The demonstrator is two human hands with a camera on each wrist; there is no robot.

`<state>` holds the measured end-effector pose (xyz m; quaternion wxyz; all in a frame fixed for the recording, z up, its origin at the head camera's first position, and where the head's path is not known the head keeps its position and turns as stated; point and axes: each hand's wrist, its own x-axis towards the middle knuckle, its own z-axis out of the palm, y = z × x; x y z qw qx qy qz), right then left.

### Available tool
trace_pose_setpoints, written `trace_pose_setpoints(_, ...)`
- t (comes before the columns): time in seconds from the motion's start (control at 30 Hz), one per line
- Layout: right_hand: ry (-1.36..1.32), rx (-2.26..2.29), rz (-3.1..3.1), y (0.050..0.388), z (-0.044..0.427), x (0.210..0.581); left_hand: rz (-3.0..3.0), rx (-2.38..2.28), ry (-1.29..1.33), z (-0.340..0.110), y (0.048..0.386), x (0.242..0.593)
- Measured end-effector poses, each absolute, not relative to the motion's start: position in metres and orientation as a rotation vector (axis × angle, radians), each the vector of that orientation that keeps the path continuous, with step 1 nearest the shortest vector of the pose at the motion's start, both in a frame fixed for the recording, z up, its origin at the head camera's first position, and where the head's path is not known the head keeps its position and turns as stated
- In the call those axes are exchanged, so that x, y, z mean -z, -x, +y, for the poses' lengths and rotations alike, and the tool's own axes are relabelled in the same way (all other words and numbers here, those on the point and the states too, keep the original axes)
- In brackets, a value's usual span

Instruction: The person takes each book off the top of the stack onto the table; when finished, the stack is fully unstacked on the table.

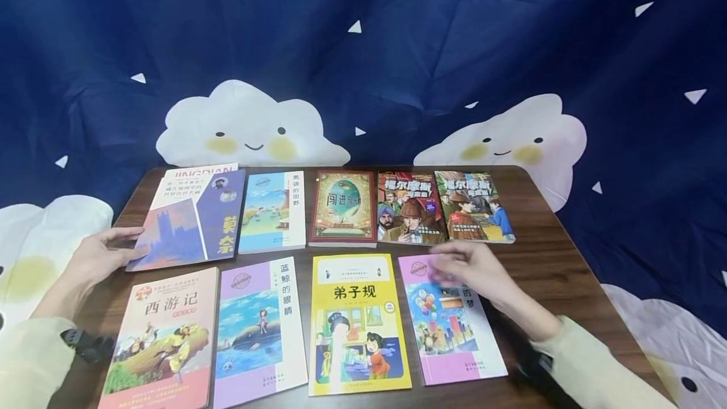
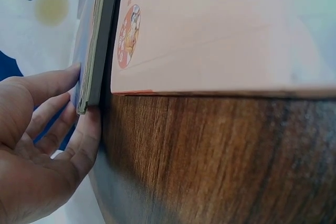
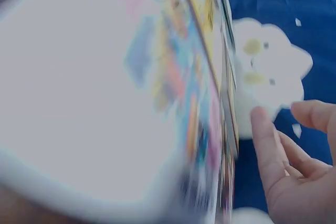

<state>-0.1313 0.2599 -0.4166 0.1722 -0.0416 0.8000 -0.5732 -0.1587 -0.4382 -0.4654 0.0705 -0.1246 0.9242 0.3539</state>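
Note:
My left hand (image 1: 93,264) pinches the left edge of a blue and white book (image 1: 170,232), thumb on the cover and fingers at its underside. That book overlaps a white book with pink lettering (image 1: 230,169). In the left wrist view the thumb meets the book's edge (image 2: 90,72) beside a pink book (image 2: 210,40). Over the top of a lilac and white book with balloons on its cover (image 1: 449,339), my right hand (image 1: 477,270) hovers with loosely bent fingers. The right wrist view shows the fingers (image 3: 266,150) apart, with nothing between them.
A yellow book (image 1: 360,276) and a lilac book with a sea picture (image 1: 250,333) lie in the front row. Behind lie a light-blue book (image 1: 267,207), a dark-red-framed book (image 1: 343,235) and two comic-style books (image 1: 411,207). A patterned blue curtain (image 1: 386,81) hangs behind the brown table (image 1: 545,270).

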Motion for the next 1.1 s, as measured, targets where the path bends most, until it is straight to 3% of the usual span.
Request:
trace_pose_setpoints(0.23, 0.133, 1.801, 1.939, 0.192, 0.166, 0.430, 2.784, -1.193, 0.319, -0.440, 0.160, 0.467)
trace_pose_setpoints(0.4, 0.068, 1.870, 1.757, 0.218, 0.100, 0.434, 2.763, -1.216, 0.315, -0.439, 0.160, 0.466)
trace_pose_setpoints(0.8, 0.028, 1.861, 1.594, 0.238, -0.032, 0.449, 2.756, -1.105, 0.383, -0.441, 0.160, 0.466)
trace_pose_setpoints(1.1, 0.078, 1.852, 1.626, 0.247, -0.075, 0.452, 2.783, -1.147, 0.327, -0.443, 0.162, 0.465)
